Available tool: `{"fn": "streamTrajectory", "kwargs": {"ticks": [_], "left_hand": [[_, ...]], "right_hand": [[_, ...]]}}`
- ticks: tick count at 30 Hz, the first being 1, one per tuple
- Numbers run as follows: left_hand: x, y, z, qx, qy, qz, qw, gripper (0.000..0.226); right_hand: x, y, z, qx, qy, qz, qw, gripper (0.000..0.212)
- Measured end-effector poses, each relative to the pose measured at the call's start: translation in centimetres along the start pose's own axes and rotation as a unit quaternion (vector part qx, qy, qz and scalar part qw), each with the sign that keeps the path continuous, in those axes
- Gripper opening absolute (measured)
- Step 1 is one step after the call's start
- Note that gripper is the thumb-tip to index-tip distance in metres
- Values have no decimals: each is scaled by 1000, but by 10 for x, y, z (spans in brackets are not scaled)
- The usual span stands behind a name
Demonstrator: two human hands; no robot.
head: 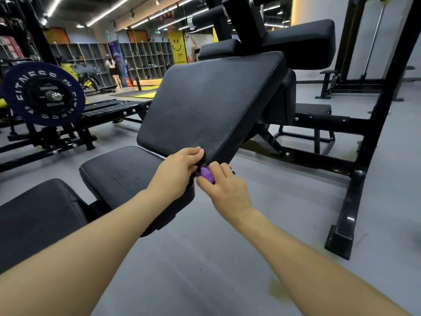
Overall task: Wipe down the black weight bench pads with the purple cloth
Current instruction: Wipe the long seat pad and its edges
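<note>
The black inclined back pad [209,103] of the weight bench rises in the middle of the view. Below it lies the flat seat pad [123,172], and a third black pad [38,215] sits at the lower left. My left hand [177,172] curls its fingers over the lower near corner of the back pad. My right hand [224,188] is just under that corner and pinches the bunched purple cloth [206,175]. Most of the cloth is hidden between my two hands.
A black steel rack upright [369,144] with a floor foot stands to the right. A barbell with a dark plate [43,94] is at the left. More black pads [303,42] lie behind the bench. A person stands far back by the shelves [145,58]. Grey floor [227,258] lies around.
</note>
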State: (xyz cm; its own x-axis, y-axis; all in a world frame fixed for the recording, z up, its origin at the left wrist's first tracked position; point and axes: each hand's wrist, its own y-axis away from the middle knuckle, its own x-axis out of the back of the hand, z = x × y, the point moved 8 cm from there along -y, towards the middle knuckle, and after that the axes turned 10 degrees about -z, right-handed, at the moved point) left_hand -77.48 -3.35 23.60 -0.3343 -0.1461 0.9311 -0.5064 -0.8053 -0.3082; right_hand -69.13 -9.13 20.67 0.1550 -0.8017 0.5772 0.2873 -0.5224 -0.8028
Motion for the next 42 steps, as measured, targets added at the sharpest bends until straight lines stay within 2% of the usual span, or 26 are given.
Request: {"fn": "streamTrajectory", "kwargs": {"ticks": [2, 3, 5, 7, 9, 11, 13, 16, 20, 24, 27, 32, 35, 39, 42], "left_hand": [[1, 0, 1, 0, -5, 4, 1000, 44], [2, 1, 2, 1, -6, 6, 1000, 43], [2, 2, 3, 3, -18, -1, 1000, 43], [3, 2, 4, 13, -32, -19, 999, 44], [7, 2, 7, 36, -53, -33, 997, 42], [20, -3, 18, 40, -65, -5, 997, 36], [36, -11, 36, 33, -51, 51, 997, 28], [46, -29, 53, 34, -25, 93, 995, 26], [46, -50, 63, 22, -6, 90, 996, 26], [46, -69, 72, 15, -6, 83, 996, 37], [41, -77, 76, 4, -13, 69, 997, 37], [37, -78, 72, -7, 10, 92, 996, 37], [35, -75, 71, -3, 20, 89, 996, 39], [35, -69, 74, 0, 30, 22, 999, 42], [44, -62, 69, 10, 45, -18, 999, 37]], "right_hand": [[-11, 8, 13, 13, 19, -23, 999, 15], [-18, 13, 26, -14, 27, -50, 998, 11], [-21, 21, 63, -105, 18, -80, 991, 27], [-4, 21, 92, -154, -6, -59, 986, 38], [27, 6, 103, -164, -26, 6, 986, 27], [46, -18, 105, -181, -75, 55, 979, 19], [39, -39, 103, -199, -143, 49, 968, 24], [15, -52, 113, -249, -211, 23, 945, 15], [21, -66, 164, -326, -242, 70, 911, 9], [30, -95, 226, -385, -212, 62, 896, 12], [27, -109, 255, -408, -244, 69, 877, 15], [14, -95, 244, -405, -281, 34, 870, 23], [9, -76, 223, -402, -281, -14, 871, 24], [5, -55, 197, -399, -248, -128, 873, 21], [14, -53, 179, -388, -201, -213, 874, 22]]}}
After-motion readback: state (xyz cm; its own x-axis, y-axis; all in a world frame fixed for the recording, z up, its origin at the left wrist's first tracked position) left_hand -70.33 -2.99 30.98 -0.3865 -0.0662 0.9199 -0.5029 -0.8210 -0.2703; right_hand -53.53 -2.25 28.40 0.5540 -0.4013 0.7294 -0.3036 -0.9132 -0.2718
